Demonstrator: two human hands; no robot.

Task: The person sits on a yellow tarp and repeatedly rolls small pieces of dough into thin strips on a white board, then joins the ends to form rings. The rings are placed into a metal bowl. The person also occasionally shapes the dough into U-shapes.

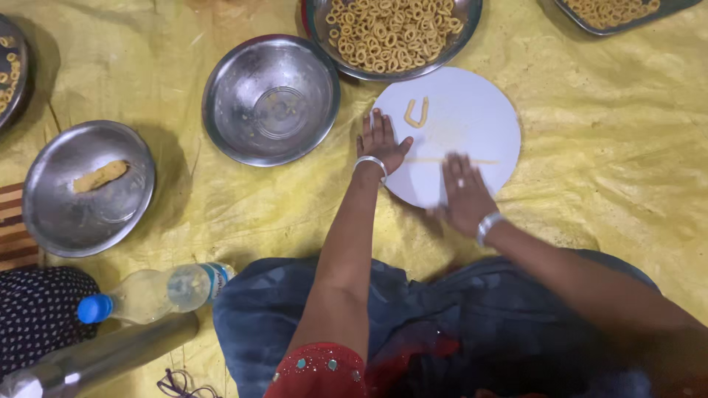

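A round white board (472, 110) lies on the yellow sheet in front of me. My right hand (463, 193) is flat on the board, palm down over a thin rolled strand of dough (442, 160) that stretches sideways. My left hand (381, 140) rests flat on the board's left edge, holding nothing. A U-shaped dough piece (417, 113) lies on the board beyond my left hand. Both wrists wear metal bangles.
An empty steel bowl (270, 99) sits left of the board. A steel plate (88, 188) with a dough lump (100, 176) is further left. A tray of dough rings (393, 29) stands behind the board, another at top right (612, 11). A plastic bottle (151, 292) and steel flask (96, 361) lie near my knee.
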